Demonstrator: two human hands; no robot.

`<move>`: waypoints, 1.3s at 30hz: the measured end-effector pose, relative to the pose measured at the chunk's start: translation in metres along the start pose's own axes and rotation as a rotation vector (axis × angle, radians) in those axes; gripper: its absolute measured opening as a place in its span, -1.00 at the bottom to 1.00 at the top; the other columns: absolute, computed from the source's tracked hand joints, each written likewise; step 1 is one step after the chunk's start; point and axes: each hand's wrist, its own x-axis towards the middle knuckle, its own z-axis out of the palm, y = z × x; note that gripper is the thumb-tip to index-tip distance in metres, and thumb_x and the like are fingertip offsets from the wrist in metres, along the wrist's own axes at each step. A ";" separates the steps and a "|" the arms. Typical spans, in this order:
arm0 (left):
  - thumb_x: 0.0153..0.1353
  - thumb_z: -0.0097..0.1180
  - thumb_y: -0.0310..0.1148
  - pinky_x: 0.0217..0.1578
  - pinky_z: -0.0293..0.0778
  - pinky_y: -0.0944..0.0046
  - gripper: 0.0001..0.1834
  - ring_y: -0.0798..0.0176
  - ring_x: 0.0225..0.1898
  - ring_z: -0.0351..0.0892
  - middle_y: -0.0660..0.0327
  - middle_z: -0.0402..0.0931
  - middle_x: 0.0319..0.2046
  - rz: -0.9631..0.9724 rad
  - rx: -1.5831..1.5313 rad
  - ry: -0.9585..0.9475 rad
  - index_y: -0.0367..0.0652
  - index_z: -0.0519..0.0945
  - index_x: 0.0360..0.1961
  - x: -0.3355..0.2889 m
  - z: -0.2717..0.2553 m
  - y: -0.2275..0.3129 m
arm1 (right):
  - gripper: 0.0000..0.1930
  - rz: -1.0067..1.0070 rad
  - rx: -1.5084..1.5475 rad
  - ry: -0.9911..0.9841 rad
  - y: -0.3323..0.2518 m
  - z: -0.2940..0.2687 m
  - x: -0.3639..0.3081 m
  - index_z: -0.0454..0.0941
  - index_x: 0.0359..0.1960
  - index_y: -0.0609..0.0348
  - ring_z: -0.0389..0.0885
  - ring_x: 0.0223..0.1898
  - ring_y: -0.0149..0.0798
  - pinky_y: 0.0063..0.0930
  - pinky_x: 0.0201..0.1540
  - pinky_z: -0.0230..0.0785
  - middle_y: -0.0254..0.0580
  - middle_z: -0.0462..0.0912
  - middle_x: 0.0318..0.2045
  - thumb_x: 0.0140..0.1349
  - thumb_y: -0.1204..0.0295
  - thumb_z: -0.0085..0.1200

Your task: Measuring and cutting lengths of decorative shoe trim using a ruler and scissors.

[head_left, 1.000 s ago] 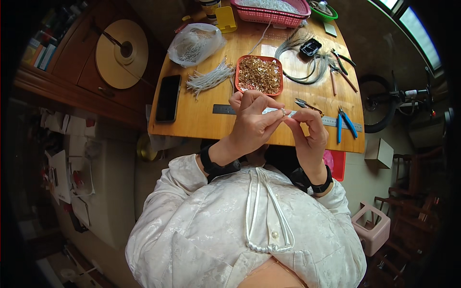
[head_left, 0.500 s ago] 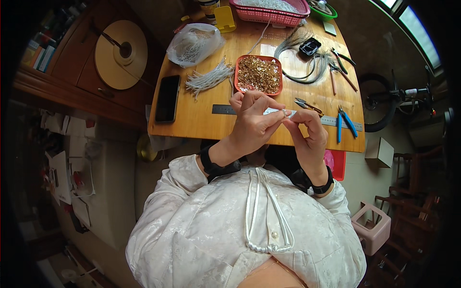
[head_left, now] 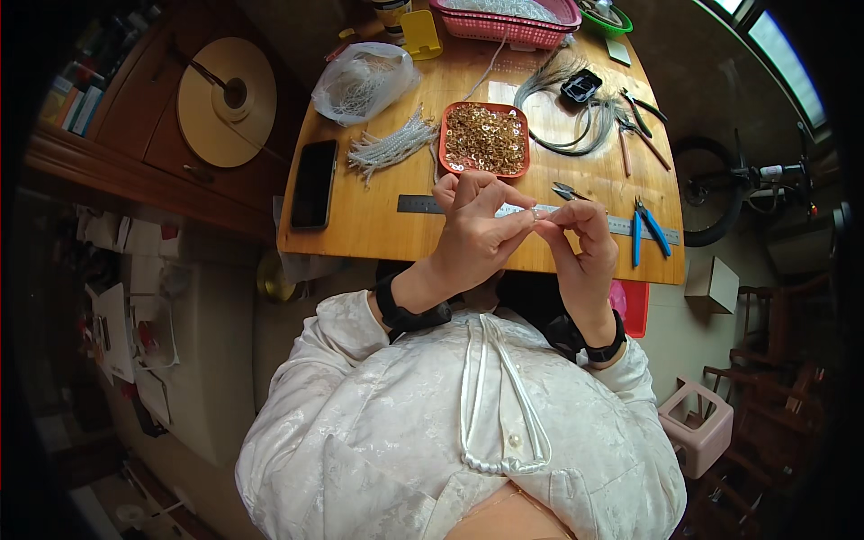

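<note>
Near: loose white cords point(head_left: 543, 432) lie over the shirt front, well apart from the fingers. Should the hands drop toward the chest, a cord end could catch.

Next: the left hand point(head_left: 472, 225) and the right hand point(head_left: 583, 238) meet tip to tip above the near side of the table point(head_left: 369, 238). Thumb and forefinger of each are pinched together at a small pale piece point(head_left: 539, 214); its exact form is too small to tell. Principal risk: loss of the piece. Probable cause: uneven pull, or one pinch released too early. As the hands work close to the near edge, a dropped piece could bounce to the floor.

Beneath the hands: the metal ruler point(head_left: 416, 205) runs left to right. A lowered wrist could push it out of line. The snips point(head_left: 565, 190), just beyond the right fingers, present a pricking hazard if the hand advances without looking. The blue-handled cutters point(head_left: 636, 238) lie farther right, clear of the hand.

Far: the orange tray point(head_left: 527, 148), filled with small gold pieces, stands just beyond the left hand. A knuckle striking its rim could spill the contents.
</note>
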 end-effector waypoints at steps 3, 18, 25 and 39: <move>-0.08 0.33 -0.36 -0.07 0.01 0.12 -0.86 0.28 -0.12 0.34 0.45 0.57 -0.27 0.008 0.013 -0.037 0.05 0.70 -0.41 -0.002 0.001 -0.003 | -0.83 0.150 0.072 -0.028 0.000 -0.001 0.004 0.40 -0.25 0.27 0.50 -0.31 -0.53 -0.68 -0.21 0.37 -0.36 0.49 -0.39 0.17 0.68 0.11; -0.08 0.26 -0.41 -0.08 0.01 0.07 -0.80 0.23 -0.04 0.29 0.45 0.55 -0.10 0.092 0.074 -0.152 0.09 0.69 -0.35 -0.003 -0.001 -0.010 | -0.84 0.529 0.500 -0.197 0.014 -0.014 0.013 0.50 -0.17 0.30 0.57 -0.39 -0.50 -0.64 -0.30 0.43 -0.29 0.62 -0.36 0.24 0.53 0.08; -0.04 0.26 -0.37 -0.08 0.01 0.07 -0.83 0.24 -0.04 0.30 0.46 0.55 -0.10 0.088 0.093 -0.171 0.09 0.69 -0.35 -0.002 0.000 -0.010 | -0.88 0.509 0.564 -0.176 0.021 -0.015 0.011 0.50 -0.23 0.28 0.56 -0.41 -0.48 -0.64 -0.29 0.41 -0.32 0.60 -0.40 0.25 0.51 0.07; 0.06 0.25 -0.31 0.00 0.17 0.18 -0.92 0.21 -0.06 0.42 0.35 0.58 -0.14 -0.104 -0.337 -0.278 0.00 0.70 -0.40 -0.004 -0.001 -0.016 | -0.85 0.448 0.801 0.109 0.020 -0.028 0.029 0.33 -0.11 0.22 0.44 -0.36 -0.44 -0.52 -0.16 0.36 -0.34 0.46 -0.36 0.41 0.41 -0.17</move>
